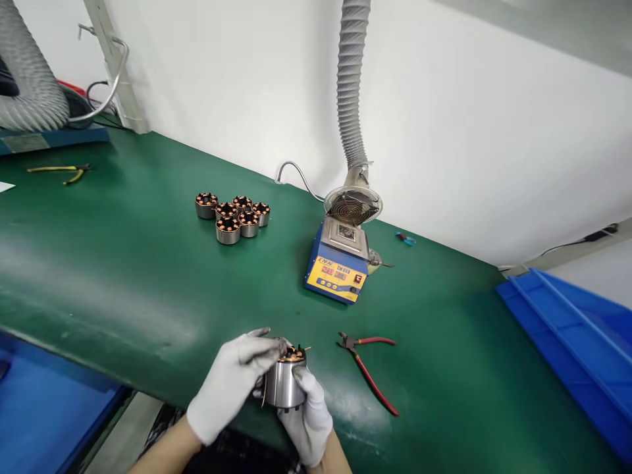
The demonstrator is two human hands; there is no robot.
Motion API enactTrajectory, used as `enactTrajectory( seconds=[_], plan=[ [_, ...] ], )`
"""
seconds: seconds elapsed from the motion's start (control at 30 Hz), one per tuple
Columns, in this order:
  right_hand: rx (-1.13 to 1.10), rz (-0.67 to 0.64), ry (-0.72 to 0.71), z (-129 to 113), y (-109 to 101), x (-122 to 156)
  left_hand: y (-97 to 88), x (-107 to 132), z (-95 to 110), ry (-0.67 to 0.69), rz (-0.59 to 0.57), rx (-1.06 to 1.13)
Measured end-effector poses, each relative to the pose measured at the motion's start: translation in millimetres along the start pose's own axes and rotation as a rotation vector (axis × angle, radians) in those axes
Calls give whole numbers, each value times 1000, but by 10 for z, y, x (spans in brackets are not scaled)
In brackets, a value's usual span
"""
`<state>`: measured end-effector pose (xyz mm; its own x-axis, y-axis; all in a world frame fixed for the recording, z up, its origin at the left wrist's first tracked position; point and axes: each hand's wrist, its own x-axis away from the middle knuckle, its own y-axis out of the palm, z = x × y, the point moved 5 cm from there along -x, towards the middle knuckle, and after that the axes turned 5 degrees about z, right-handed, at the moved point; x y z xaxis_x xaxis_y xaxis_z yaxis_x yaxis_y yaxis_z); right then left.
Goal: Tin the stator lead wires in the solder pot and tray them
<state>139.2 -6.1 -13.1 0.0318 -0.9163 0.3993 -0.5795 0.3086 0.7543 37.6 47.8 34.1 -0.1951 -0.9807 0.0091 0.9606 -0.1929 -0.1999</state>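
Note:
A motor stator (285, 384), a steel cylinder with copper windings and black insulation at its top, is held upright near the table's front edge. My right hand (309, 418), in a white glove, grips it from the right and below, thumb against the steel wall. From the left, my gloved left hand (241, 375) closes on its upper rim, fingertips darkened and bent over the windings. Short wire ends stick out at the top right and lower left. Just right of my hands, cutting pliers (350, 342) with red handles lie with their handles spread.
Several more stators (228, 230) stand grouped on the green table (162, 276). Behind my hands sits a blue and yellow solder pot (337, 270) under an extraction hose (351, 85). Yellow-handled pliers (74, 171) lie far left; blue bins (567, 355) are at right.

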Motion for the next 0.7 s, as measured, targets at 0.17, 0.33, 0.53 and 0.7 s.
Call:
enactTrajectory(
  seconds=[0.17,0.33,0.53,0.7],
  plan=[
    [17,-62,188,41,21,-28,-77,-207,-39,-342,196,418],
    [-53,93,188,12,-46,-36,59,-24,-70,-206,-272,181],
    [13,-24,194,79,7,-61,168,-46,-21,-480,36,357],
    [-50,-45,232,19,42,-50,-28,-169,-158,-399,432,764]
  ],
)
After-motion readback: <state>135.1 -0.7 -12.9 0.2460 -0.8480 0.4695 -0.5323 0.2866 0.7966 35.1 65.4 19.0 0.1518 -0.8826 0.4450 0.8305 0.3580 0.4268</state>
